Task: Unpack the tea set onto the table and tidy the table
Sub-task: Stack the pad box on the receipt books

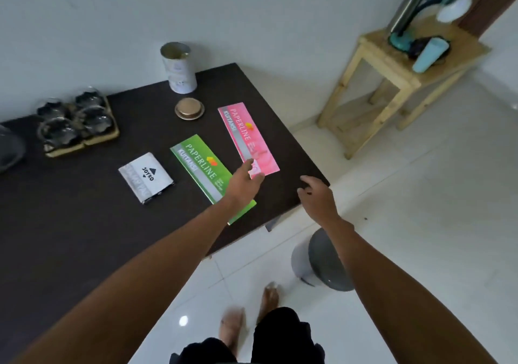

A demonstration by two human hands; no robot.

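Note:
On the dark table (70, 223), several glass teacups (74, 120) sit on wooden trays at the back left. A pink receipt book (244, 131) and a green receipt book (201, 164) lie side by side near the right edge. My left hand (245, 180) reaches over the green book, and its fingertips touch the pink book's near end. Beside the table's right corner hovers my right hand (316, 195), fingers apart, holding nothing. A white JOYKO packet (145, 177) lies left of the green book.
An open metal tin (179, 68) stands at the table's back edge, its round lid (189, 108) lying in front. A grey bin (322, 260) sits on the floor below my right arm. A wooden stool (392, 69) with bottles stands at right. A grey object (9, 148) shows at far left.

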